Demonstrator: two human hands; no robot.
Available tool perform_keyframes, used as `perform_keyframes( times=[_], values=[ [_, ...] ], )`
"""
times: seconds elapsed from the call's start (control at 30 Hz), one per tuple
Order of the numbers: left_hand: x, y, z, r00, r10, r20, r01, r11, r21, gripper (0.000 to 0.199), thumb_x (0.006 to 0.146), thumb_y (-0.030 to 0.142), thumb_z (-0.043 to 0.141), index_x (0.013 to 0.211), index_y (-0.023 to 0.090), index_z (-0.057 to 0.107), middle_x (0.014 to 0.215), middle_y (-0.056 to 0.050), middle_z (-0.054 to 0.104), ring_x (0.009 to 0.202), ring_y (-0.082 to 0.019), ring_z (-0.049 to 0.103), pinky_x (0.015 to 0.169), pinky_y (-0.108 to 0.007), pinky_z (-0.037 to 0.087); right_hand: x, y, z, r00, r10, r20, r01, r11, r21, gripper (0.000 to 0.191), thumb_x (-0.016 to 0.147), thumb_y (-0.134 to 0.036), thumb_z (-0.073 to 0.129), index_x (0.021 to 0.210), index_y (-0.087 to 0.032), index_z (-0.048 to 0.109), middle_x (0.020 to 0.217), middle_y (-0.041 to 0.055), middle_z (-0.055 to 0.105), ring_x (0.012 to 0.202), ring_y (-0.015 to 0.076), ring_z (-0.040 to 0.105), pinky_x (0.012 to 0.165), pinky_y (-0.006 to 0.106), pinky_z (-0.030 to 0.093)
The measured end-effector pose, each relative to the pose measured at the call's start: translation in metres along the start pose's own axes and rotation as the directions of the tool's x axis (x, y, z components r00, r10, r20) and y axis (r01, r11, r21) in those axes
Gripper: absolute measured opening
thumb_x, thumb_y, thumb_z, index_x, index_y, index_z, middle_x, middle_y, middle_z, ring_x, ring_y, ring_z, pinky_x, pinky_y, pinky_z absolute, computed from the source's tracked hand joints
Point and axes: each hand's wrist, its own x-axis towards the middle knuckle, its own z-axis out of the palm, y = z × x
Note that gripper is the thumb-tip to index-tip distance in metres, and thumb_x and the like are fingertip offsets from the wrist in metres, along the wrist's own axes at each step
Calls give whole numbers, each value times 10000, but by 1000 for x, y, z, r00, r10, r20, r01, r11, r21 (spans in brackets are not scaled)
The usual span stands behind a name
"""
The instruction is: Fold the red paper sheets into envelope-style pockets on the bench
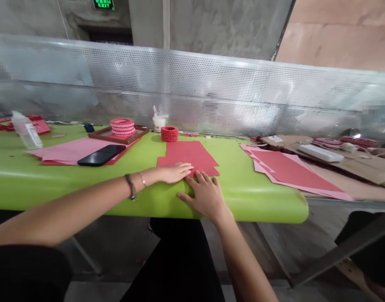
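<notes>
Red paper sheets (192,153) lie flat on the green tabletop in front of me, with stepped edges where they overlap. My left hand (176,172) rests palm down along their near edge, fingers stretched out to the right. Just right of it, my right hand (206,191) touches the near edge with its fingertips, thumb spread to the left. Nothing shows in either grip. Behind the sheets stands a small stack of red ring-shaped pieces (169,134).
A black phone (101,155) lies on pink paper (64,151) at left, near a clear bottle (27,131). A brown tray (138,136) holds pink rings (122,127). A white cup (160,122) stands behind. More red paper (296,170) and a white power strip (320,153) are right.
</notes>
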Motion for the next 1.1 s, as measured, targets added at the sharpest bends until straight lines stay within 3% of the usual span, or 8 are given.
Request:
perform_keyframes(
  times=[0.1,0.23,0.4,0.57,0.63,0.77,0.9,1.1],
  values=[
    [-35,7,15,1000,-8,-29,7,1000,-24,488,954,328,254,1412,161,240,1477,-86,240,1361,-163,205,1084,-293,205,1,0,0,1000,1,6,-1,1000,12,629,823,-598,404,1330,-227,423,1416,175,347,1308,328,307,1010,529,242],
    [-76,3,26,993,-23,-114,18,999,-42,573,902,440,362,1408,193,260,1465,-79,274,1345,-198,259,1091,-327,211,0,0,2,1000,-10,-7,10,1000,16,633,830,-602,380,1349,-240,394,1400,160,378,1314,322,293,1011,524,247],
    [-107,-12,22,979,-126,-158,127,992,-1,504,863,328,443,1340,169,406,1375,-89,438,1238,-216,437,1047,-329,308,4,4,-14,999,-26,46,25,999,19,529,844,-543,406,1283,-258,482,1312,120,492,1222,317,423,962,480,345],
    [-116,-17,19,964,-111,-242,117,993,10,429,845,240,403,1254,167,507,1310,-70,519,1169,-195,510,999,-324,380,41,-5,-36,981,-16,195,8,999,43,356,839,-395,428,1079,-214,618,1126,130,596,1041,332,555,820,493,437],
    [-116,-16,21,956,-124,-266,131,991,8,423,827,224,414,1229,161,528,1289,-77,539,1150,-198,527,981,-325,403,61,-17,-35,969,-51,243,36,997,66,353,764,-415,539,1020,-191,635,1131,135,588,1035,335,553,819,488,443],
    [-116,-16,28,945,-137,-297,143,990,-2,428,823,262,425,1225,160,531,1258,-94,563,1119,-221,551,953,-349,430,87,-41,-21,952,-124,279,84,985,151,340,770,-466,494,936,-210,642,1167,102,561,1095,312,508,880,495,408],
    [-117,-17,30,942,-142,-303,145,989,-13,443,826,281,415,1223,123,532,1239,-121,572,1102,-239,558,956,-370,427,87,-44,-8,960,-132,245,81,975,206,348,754,-449,511,1005,-222,594,1239,97,480,1186,305,413,950,475,349],
    [-118,-19,32,939,-131,-319,122,991,-51,463,827,288,414,1261,149,494,1278,-104,544,1140,-228,531,970,-370,415,79,-30,-5,970,-107,219,52,969,240,533,731,-451,539,1198,-202,477,1273,117,422,1242,308,334,1004,418,288]
  ],
)
